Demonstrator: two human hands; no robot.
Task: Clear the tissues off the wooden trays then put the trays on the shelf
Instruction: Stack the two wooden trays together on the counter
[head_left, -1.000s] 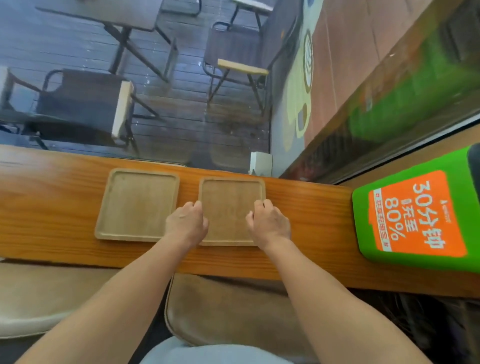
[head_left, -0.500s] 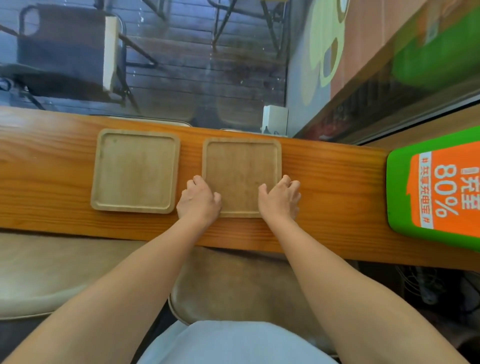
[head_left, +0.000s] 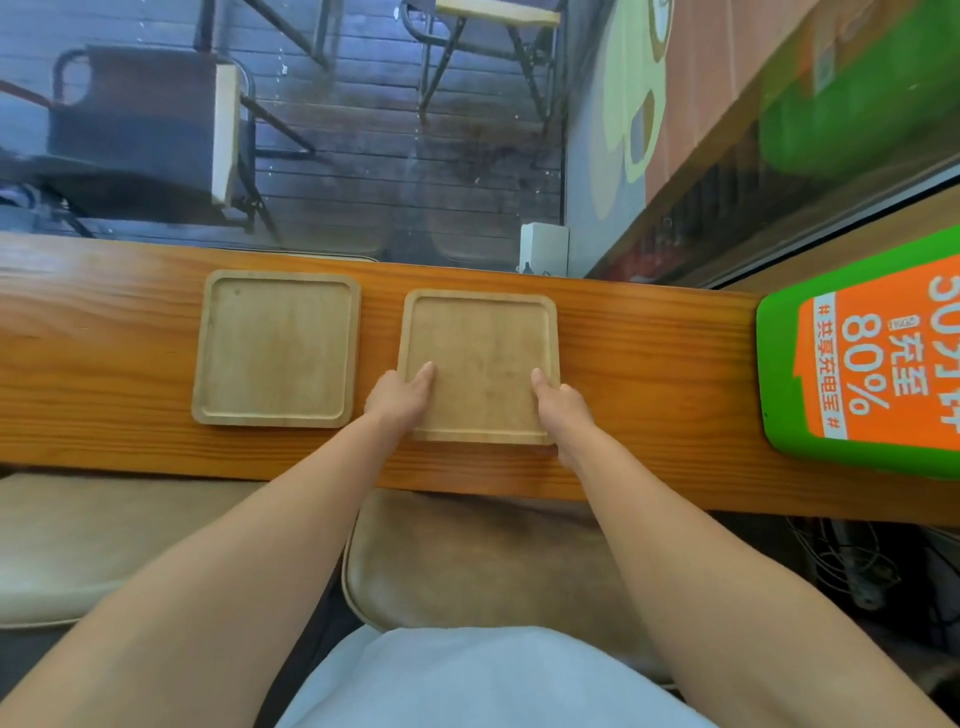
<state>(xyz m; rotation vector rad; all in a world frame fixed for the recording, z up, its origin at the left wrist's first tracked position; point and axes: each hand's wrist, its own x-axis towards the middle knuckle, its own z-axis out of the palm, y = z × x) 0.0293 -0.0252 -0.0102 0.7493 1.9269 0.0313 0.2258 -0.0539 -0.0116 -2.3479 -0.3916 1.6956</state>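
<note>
Two square wooden trays lie side by side on a long wooden counter (head_left: 649, 374) by a window. The left tray (head_left: 277, 348) lies untouched with nothing on it. My left hand (head_left: 400, 397) grips the right tray (head_left: 480, 343) at its near left corner, thumb on the tray's inner surface. My right hand (head_left: 561, 405) grips the near right corner the same way, fingers under the rim. The tray's near edge seems slightly raised off the counter. No tissues are in view.
A green and orange box (head_left: 862, 358) stands at the counter's right end. A small white box (head_left: 543, 248) sits at the window behind the tray. Beige cushioned stools (head_left: 467, 561) are under the counter's near edge. Chairs show outside through the glass.
Both hands slid from the tray's near edge to its near corners and closed on it, thumbs on top. The view dropped closer to the counter.
</note>
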